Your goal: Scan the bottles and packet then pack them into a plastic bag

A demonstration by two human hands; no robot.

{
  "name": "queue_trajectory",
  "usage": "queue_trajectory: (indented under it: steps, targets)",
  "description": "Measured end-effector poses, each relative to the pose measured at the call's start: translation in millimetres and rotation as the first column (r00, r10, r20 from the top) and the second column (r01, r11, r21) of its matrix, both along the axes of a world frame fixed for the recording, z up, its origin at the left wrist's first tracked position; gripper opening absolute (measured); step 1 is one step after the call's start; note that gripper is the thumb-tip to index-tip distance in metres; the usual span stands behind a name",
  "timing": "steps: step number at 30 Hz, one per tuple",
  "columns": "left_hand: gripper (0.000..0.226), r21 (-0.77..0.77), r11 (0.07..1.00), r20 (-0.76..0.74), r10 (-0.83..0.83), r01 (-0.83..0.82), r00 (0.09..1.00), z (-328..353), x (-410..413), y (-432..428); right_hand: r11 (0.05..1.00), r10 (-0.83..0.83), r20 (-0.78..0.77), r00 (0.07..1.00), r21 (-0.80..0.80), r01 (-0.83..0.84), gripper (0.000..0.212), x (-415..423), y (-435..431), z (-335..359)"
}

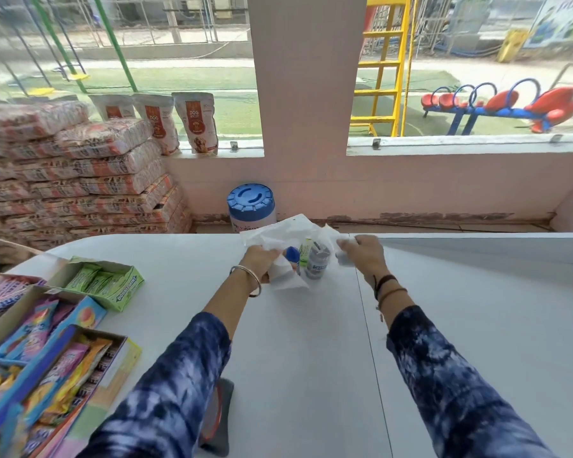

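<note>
Hands both out at far edge of the white table (311,358), each gripping one side of the white plastic bag (278,231). Left hand (262,259) fingers curled tight on the bag's left edge; right hand (364,251) fisted on the right edge, bag mouth pulled open between them. Inside the bag: blue-capped bottle (292,254), grey bottle (316,262) beside it, green packet (305,247) behind, partly hidden. Snack boxes (47,342) sit at table's left, well apart.

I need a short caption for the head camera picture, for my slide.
Both hands, left hand and right hand, hold open a white plastic bag around bottles on a grey counter.
</note>
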State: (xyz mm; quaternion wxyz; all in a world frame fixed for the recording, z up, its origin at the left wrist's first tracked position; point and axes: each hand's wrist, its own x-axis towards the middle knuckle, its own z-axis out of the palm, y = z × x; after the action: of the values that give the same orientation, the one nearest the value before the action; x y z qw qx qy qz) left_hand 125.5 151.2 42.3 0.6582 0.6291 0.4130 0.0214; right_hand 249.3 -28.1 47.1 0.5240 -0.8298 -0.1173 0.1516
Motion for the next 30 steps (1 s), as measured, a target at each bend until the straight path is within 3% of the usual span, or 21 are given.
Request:
queue_trajectory:
  steps: [3, 7, 9, 14, 19, 23, 26, 28, 30]
  targets:
    - [0.05, 0.128, 0.982, -0.056, -0.131, 0.137, 0.99, 53, 20, 21, 0.993, 0.009, -0.032, 0.999, 0.119, -0.005, 0.049, 15, 24, 62]
    - [0.024, 0.088, 0.993, 0.239, -0.097, 0.078, 0.966, 163, 45, 35, 0.943, 0.035, 0.012, 0.999, 0.331, -0.037, 0.029, 40, 51, 149]
    - [0.041, 0.163, 0.987, 0.293, -0.042, -0.007, 0.955, 190, 55, 47, 0.94, 0.034, 0.075, 0.997, 0.335, -0.057, 0.025, 52, 64, 175]
    - [0.033, 0.232, 0.968, 0.366, 0.002, -0.094, 0.931, 204, 64, 47, 0.954, -0.043, 0.166, 0.985, 0.3, -0.009, 0.021, 69, 83, 190]
    - [0.031, 0.258, 0.957, 0.501, -0.017, -0.131, 0.865, 206, 53, 27, 0.908, -0.008, 0.169, 0.986, 0.415, -0.063, 0.017, 54, 73, 184]
    - [0.05, 0.51, 0.86, 0.217, -0.131, 0.003, 0.967, 175, 34, -6, 0.943, 0.01, 0.145, 0.989, 0.327, -0.057, 0.018, 13, 45, 157]
    - [0.02, 0.543, 0.82, -0.011, -0.207, 0.179, 0.978, 133, 15, -30, 0.994, 0.107, 0.177, 0.978, -0.031, -0.103, 0.034, -18, 21, 113]
    - [0.011, 0.469, 0.789, -0.243, -0.317, 0.397, 0.917, 100, -5, -51, 0.895, 0.293, 0.114, 0.949, -0.382, -0.23, 0.032, -49, 7, 70]
    - [0.015, 0.313, 0.778, -0.419, -0.401, 0.544, 0.815, 71, -26, -74, 0.755, 0.387, -0.02, 0.922, -0.568, -0.329, 0.029, -81, -6, 28]
